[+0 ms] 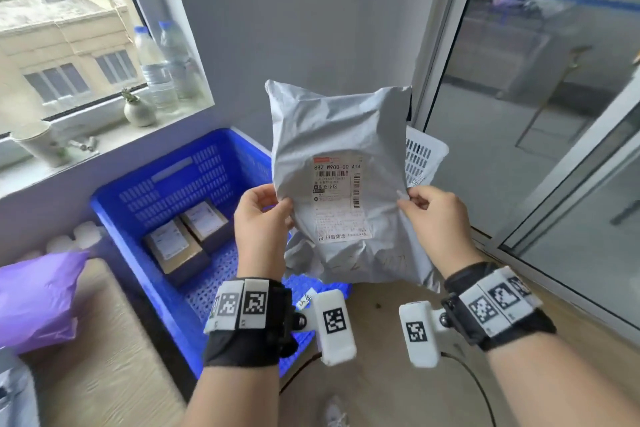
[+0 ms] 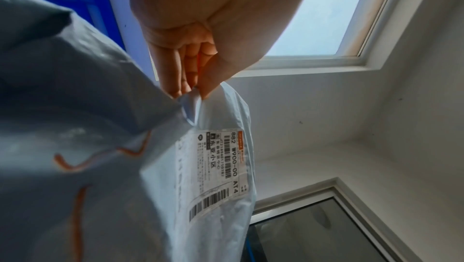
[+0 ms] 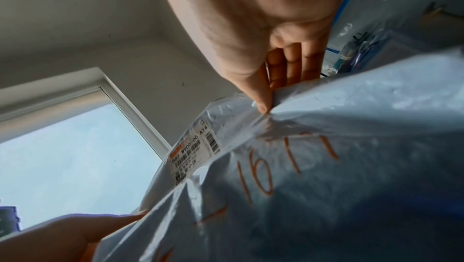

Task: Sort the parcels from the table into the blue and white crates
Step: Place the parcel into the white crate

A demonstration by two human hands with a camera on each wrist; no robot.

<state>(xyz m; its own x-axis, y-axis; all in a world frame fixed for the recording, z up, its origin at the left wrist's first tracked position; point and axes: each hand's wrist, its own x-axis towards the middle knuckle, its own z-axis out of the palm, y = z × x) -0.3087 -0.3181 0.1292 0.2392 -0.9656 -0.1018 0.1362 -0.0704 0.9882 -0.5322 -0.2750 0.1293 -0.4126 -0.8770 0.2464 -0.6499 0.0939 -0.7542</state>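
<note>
I hold a grey plastic mailer parcel (image 1: 341,184) upright in front of me, its white shipping label facing me. My left hand (image 1: 266,218) pinches its left edge and my right hand (image 1: 429,215) pinches its right edge. In the left wrist view the left hand's fingers (image 2: 185,79) and thumb clamp a fold of the grey parcel (image 2: 100,127). In the right wrist view the thumb of my right hand (image 3: 261,95) presses the grey parcel (image 3: 326,167), which bears orange handwriting. Below left stands the blue crate (image 1: 114,211) holding two small cardboard boxes (image 1: 187,236). The white crate (image 1: 424,159) peeks out behind the parcel.
A purple mailer (image 1: 38,298) lies on the wooden table (image 1: 104,374) at the left. The windowsill above the blue crate carries water bottles (image 1: 166,66), a small vase (image 1: 138,111) and a cup (image 1: 38,146). Glass sliding doors (image 1: 540,114) stand at the right.
</note>
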